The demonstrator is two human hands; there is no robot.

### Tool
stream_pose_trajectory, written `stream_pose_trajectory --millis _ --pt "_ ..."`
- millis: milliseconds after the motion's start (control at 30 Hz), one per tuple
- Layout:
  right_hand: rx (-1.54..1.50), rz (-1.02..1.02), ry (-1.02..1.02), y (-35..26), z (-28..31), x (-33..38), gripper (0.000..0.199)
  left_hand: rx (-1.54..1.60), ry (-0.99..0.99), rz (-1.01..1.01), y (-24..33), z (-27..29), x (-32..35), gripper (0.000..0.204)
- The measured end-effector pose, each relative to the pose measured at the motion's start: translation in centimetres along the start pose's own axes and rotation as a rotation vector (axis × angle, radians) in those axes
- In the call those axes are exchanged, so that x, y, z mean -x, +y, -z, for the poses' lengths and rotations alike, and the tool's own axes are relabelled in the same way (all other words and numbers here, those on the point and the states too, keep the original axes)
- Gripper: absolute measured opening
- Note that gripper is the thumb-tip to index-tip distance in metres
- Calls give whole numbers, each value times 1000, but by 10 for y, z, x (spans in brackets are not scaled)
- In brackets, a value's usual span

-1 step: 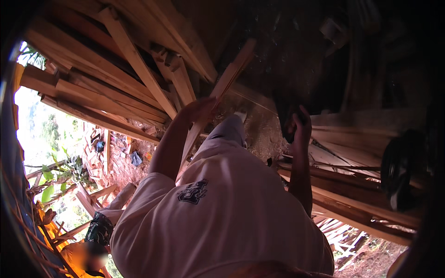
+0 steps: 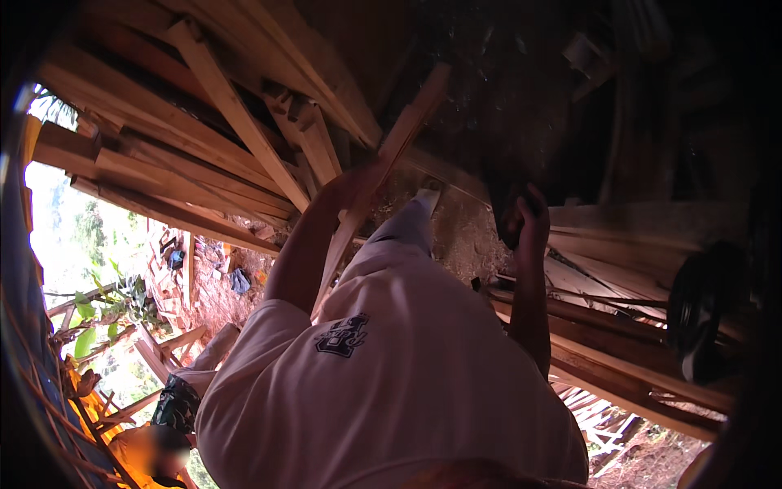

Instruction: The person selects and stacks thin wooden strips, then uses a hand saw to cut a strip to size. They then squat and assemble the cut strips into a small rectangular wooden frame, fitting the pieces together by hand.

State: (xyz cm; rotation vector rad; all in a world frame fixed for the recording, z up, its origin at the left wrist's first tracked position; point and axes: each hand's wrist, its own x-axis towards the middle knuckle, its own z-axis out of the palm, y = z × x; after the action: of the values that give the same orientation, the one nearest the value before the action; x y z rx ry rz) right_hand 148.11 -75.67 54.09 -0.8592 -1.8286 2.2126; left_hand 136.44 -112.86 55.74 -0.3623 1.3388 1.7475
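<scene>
My left hand (image 2: 358, 186) is closed around a long, narrow wooden board (image 2: 422, 102). The board slants from beside my torso up toward the far middle, and its far end stands in dim light. To the right, my right hand (image 2: 533, 217) has its fingers curled on a dark object (image 2: 508, 231). Deep shadow hides that object's kind and most of its outline. Between my hands, one of my legs reaches forward over ground strewn with wood shavings (image 2: 468, 236).
Stacked timber beams (image 2: 187, 122) fill the far left. More planks (image 2: 619, 342) lie along the right, near a black rounded object (image 2: 696, 306). Another person (image 2: 175, 399) is at the lower left, beside green plants (image 2: 85, 322). The far right is very dark.
My right hand and the dark object have shifted slightly, and less of the object's outline shows. The board stays in my left hand at almost the same slant.
</scene>
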Motion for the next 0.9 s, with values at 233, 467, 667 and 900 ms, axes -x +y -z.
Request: stream_pose_trajectory --millis 233,467,667,900 --pt "-48 -65 94 -62 -59 -114 40 260 -139 112 139 9 -181 64" --pt "-52 -74 185 -159 -88 -205 31 -3 -289 153 272 -34 -317 62" --pt "-204 -69 201 -209 -76 -313 28 -110 -227 175 351 -90 -425 59" --pt "-45 -215 231 -216 -4 -483 40 -706 -36 177 413 -166 -578 70"
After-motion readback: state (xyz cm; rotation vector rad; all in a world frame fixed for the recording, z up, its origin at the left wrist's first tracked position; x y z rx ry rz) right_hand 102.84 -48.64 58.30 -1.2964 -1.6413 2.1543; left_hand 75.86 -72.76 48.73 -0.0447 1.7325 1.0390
